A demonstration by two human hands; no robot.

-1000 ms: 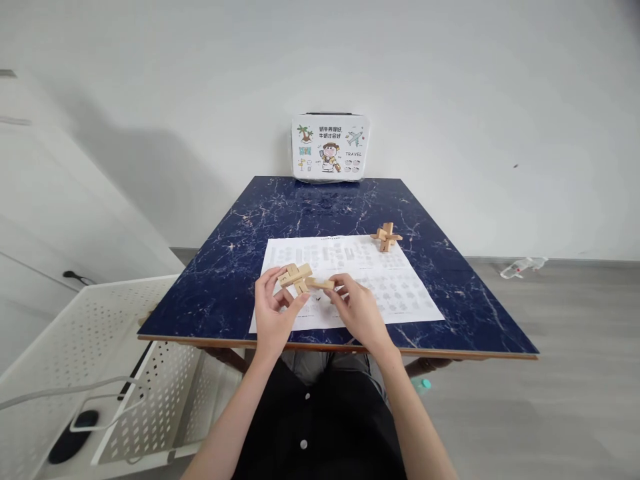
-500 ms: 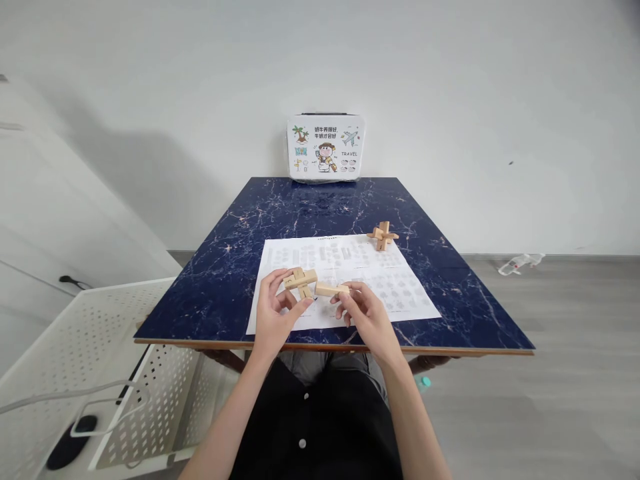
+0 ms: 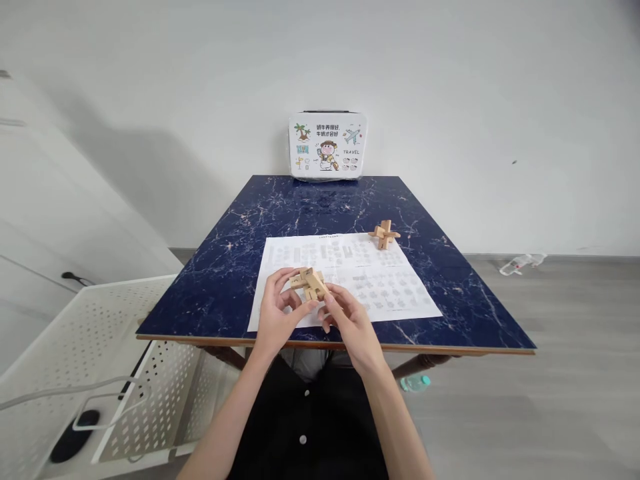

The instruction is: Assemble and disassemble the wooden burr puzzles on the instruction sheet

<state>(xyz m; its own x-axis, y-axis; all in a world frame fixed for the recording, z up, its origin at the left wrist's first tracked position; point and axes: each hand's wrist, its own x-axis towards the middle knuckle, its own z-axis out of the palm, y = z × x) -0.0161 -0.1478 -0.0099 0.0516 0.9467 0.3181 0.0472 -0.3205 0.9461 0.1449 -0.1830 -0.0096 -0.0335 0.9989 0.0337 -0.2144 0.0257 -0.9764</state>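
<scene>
Above the near part of the printed sheet (image 3: 345, 257), my left hand (image 3: 277, 313) is closed around joined wooden puzzle pieces (image 3: 296, 283) with dark marks on them. My right hand (image 3: 349, 325) pinches a single wooden puzzle piece (image 3: 315, 281) by its near end. That piece is tilted and lies across the front of the joined ones; whether it is fitted into them I cannot tell. Farther right, a cross-shaped wooden puzzle (image 3: 384, 235) stands at the sheet's upper right corner, apart from both hands.
The blue marbled table (image 3: 320, 207) has a wooden front edge close to my body. At its far side a white case (image 3: 327, 148) with cartoon prints leans against the wall. A white perforated rack (image 3: 90, 333) with a cable stands at left. Bottles (image 3: 415, 383) lie on the floor.
My right hand has moved left and brought its wooden piece, level and to the side before, up against the joined pieces, now tilted. The left hand has hardly moved.
</scene>
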